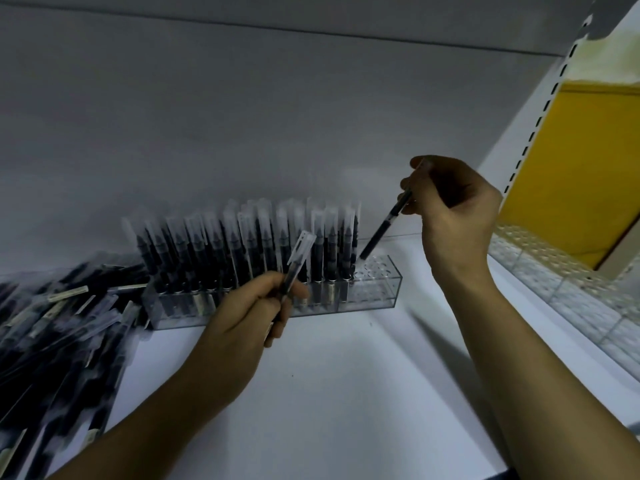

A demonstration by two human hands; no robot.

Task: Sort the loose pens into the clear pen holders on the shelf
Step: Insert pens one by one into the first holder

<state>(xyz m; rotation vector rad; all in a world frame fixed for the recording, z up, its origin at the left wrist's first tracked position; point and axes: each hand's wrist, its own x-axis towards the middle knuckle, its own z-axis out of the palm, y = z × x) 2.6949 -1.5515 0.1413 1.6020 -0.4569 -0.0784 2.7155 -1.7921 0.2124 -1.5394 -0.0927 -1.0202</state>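
Dark-barrelled: pinching one pen (381, 233) in the raised right hand (457, 216), slanting its lower end down-left onto the empty right end of the one holder (377, 289). Gripping a second pen (298, 258) in the left hand (242, 317), cap pointing up-right, just before the holder on the shelf (346, 393), beside a loose pile (62, 323).

1. Nothing here reads for me. The light is dim and any print is blurred.
2. The loose pens (52, 323) heaped on my left show pale label strips on their barrels, but the print is too smeared to make out.
3. The standing pens (322, 258) in the pen holder (374, 292) carry pale labels low on the barrels, and those are unreadable too.
4. The pen (294, 268) in my left hand (242, 313) has a pale patch by my fingers, with no letters I can tell.
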